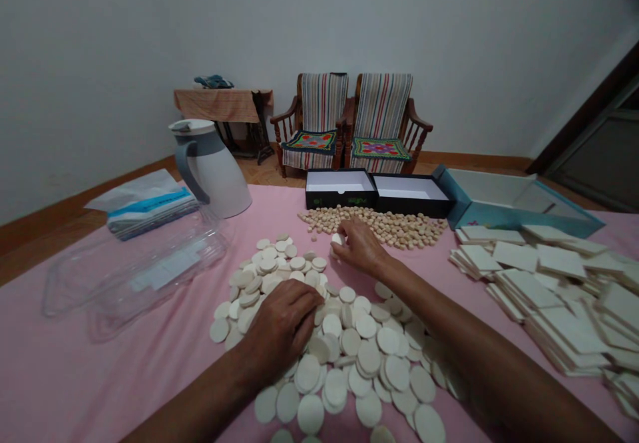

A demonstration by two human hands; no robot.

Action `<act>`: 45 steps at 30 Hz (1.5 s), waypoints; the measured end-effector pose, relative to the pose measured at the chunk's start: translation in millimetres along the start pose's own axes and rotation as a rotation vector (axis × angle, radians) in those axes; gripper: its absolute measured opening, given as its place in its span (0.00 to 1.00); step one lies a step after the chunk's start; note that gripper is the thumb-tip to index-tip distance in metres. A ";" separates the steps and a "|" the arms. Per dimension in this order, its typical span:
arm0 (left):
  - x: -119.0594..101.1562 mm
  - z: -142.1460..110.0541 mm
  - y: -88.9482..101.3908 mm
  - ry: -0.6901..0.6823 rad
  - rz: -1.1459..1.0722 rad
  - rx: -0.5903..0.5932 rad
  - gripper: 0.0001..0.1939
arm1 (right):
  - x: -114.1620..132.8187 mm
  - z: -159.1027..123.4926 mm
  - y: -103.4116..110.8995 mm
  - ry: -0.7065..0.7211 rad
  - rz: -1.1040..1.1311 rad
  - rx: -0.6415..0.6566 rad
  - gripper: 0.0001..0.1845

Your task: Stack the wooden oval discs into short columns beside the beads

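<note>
A wide heap of pale round wooden discs [367, 356] spreads over the pink cloth in front of me. On the upper left part of this heap lies my left hand [289, 313], its fingers curled down and pressed together among the discs; whatever they grip is hidden beneath them. Farther out, my right hand [362, 247] pinches a single white disc [338, 239] between thumb and fingers. It is just in front of a band of small beige wooden pieces [399, 227].
Two black open boxes [342, 198] and a blue open box [524, 213] stand along the back. Stacked square boards [554, 303] fill the right side. At left are a white-grey jug [219, 173], a tissue pack [150, 210] and a clear plastic tray [164, 270]. Two chairs [382, 117] stand beyond.
</note>
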State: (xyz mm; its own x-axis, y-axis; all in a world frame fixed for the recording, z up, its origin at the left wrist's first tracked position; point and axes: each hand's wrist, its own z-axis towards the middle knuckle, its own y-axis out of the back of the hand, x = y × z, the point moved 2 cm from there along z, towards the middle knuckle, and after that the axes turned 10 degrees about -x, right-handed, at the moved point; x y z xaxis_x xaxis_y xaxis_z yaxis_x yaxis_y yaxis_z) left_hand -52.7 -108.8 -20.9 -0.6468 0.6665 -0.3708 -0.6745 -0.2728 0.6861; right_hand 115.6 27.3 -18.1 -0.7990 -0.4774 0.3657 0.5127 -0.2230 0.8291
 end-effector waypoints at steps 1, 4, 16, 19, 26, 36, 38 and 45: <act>-0.1 0.0 0.1 0.001 0.001 0.000 0.11 | 1.1 0.0 -2.6 -0.010 -0.016 0.005 0.07; -0.4 -0.5 0.1 0.011 0.000 0.009 0.11 | 3.9 -1.8 -5.8 -0.022 -0.049 0.029 0.09; -3.2 1.1 1.1 0.029 -0.016 0.017 0.10 | -2.8 2.2 1.2 0.028 0.001 0.177 0.16; -3.6 1.3 1.3 0.034 -0.017 0.020 0.10 | -1.3 3.5 -10.3 0.037 -0.042 0.255 0.18; -0.9 -0.8 -0.3 0.037 -0.022 0.025 0.10 | -0.7 10.6 -22.3 0.008 -0.122 0.315 0.15; -0.5 -1.0 -0.5 0.034 -0.030 0.028 0.10 | 3.9 32.6 -25.6 -0.020 -0.162 0.296 0.15; -0.2 -0.9 -0.6 0.035 -0.029 0.030 0.10 | 4.1 35.0 -28.3 -0.030 -0.163 0.303 0.15; -0.9 -0.3 0.8 0.027 -0.021 0.021 0.10 | 3.0 33.7 -27.5 -0.040 -0.140 0.309 0.16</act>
State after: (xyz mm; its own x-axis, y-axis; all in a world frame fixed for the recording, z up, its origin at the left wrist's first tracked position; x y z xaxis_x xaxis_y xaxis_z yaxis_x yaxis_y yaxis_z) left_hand -52.7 -109.8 -20.2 -0.6422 0.6525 -0.4022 -0.6806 -0.2440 0.6909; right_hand 88.5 60.7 -25.6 -0.8696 -0.4252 0.2510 0.2832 -0.0133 0.9590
